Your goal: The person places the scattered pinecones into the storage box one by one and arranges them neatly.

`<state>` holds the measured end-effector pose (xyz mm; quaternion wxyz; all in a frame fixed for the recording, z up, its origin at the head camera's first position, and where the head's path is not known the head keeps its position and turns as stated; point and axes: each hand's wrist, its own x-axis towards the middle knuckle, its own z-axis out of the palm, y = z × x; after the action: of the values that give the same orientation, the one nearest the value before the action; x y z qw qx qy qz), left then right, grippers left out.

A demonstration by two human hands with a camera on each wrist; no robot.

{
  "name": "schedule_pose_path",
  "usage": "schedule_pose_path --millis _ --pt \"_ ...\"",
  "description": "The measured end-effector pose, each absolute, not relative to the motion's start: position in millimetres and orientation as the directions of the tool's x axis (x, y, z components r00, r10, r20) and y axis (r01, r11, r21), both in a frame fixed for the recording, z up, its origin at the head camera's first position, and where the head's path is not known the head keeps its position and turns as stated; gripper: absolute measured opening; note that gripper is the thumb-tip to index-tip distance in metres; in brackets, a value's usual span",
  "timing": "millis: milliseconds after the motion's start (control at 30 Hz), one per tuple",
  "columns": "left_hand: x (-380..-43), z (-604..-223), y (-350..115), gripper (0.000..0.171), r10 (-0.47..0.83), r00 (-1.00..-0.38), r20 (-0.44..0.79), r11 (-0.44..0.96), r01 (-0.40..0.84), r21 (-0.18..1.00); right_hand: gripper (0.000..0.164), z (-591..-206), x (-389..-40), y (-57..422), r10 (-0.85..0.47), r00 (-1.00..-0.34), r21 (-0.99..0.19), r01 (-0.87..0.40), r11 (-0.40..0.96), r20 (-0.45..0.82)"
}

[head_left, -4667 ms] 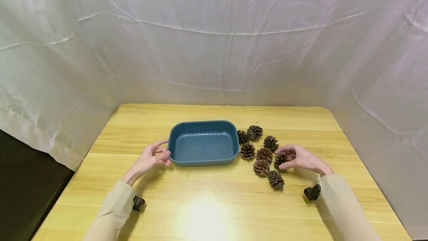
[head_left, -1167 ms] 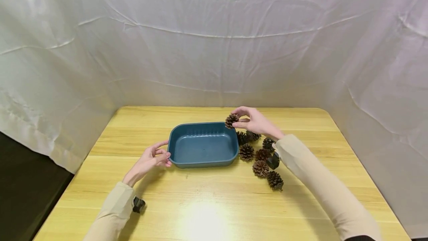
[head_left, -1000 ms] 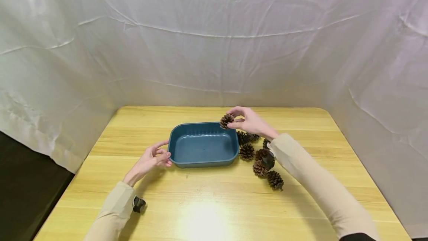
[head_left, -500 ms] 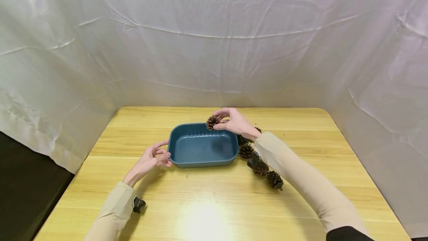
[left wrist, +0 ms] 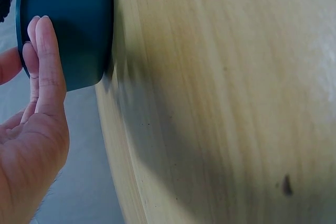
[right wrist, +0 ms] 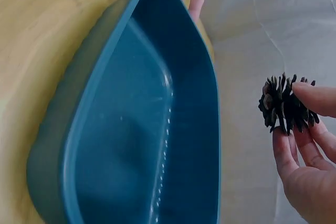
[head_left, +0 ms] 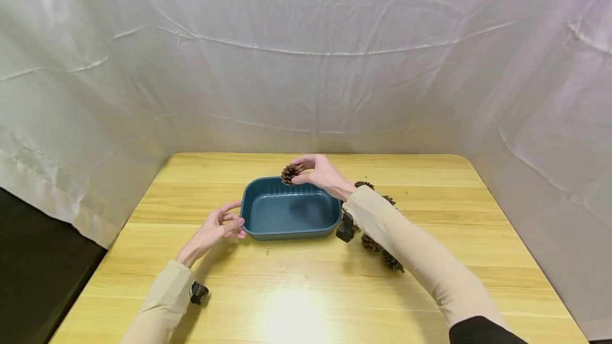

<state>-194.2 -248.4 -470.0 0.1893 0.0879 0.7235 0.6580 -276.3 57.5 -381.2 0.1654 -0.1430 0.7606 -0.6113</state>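
A blue rectangular plastic tub (head_left: 292,236) stands on the table with nothing lying in it. At its left end my left hand (head_left: 210,231) holds the wall, thumb at the rim and fingers (left wrist: 48,56) along the outside in the left wrist view. My right hand (head_left: 325,174) pinches a brown pine cone (head_left: 289,174) above the tub's far rim. The right wrist view has this pine cone (right wrist: 283,104) between thumb and fingertips, beside the tub's rim (right wrist: 219,129). Its shadow falls inside the tub.
Several more pine cones lie right of the tub, among them a near one (head_left: 393,261), a reddish one (head_left: 371,243) and a far one (head_left: 365,185). My right sleeve (head_left: 406,248) partly covers them. Pale cloth (head_left: 315,68) hangs behind the wooden table (head_left: 229,301).
My right hand took a pine cone from the right edge of the group, lifted it and carried it left over the tub's far side. My left hand has stayed at the tub's left end.
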Motion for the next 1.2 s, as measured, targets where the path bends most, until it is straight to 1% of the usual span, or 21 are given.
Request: schedule_pose_path --millis 133,300,533,667,1000,1200 --pt "-194.3 -470.1 -248.8 0.069 0.376 -0.913 -0.159 0.118 -0.123 0.985 0.048 -383.8 -277.0 47.6 -0.393 -0.915 -0.987 0.039 0.153 -0.097" --pt "-193.8 -469.5 -248.4 0.069 0.375 -0.913 -0.160 0.116 -0.125 0.985 0.046 -390.9 -276.7 35.5 -0.368 -0.924 -0.991 0.066 0.121 -0.106" --pt "-193.1 -469.0 -248.1 0.071 0.377 -0.912 -0.160 0.113 -0.126 0.986 0.046 -401.2 -277.0 23.5 -0.344 -0.930 -0.988 0.093 0.119 -0.129" --pt "-193.2 -468.8 -248.2 0.071 0.377 -0.913 -0.156 0.113 -0.122 0.986 0.047 -404.4 -275.1 16.7 -0.353 -0.925 -0.988 0.107 0.109 -0.140" --pt "-194.2 -467.9 -248.8 0.071 0.374 -0.914 -0.154 0.118 -0.118 0.986 0.041 -414.3 -272.8 -1.8 -0.323 -0.934 -0.987 0.123 0.102 -0.149" --pt "-193.6 -468.4 -248.1 0.070 0.381 -0.912 -0.150 0.110 -0.117 0.987 0.042 -424.6 -271.5 -9.2 -0.273 -0.940 -0.979 0.189 0.076 -0.203"
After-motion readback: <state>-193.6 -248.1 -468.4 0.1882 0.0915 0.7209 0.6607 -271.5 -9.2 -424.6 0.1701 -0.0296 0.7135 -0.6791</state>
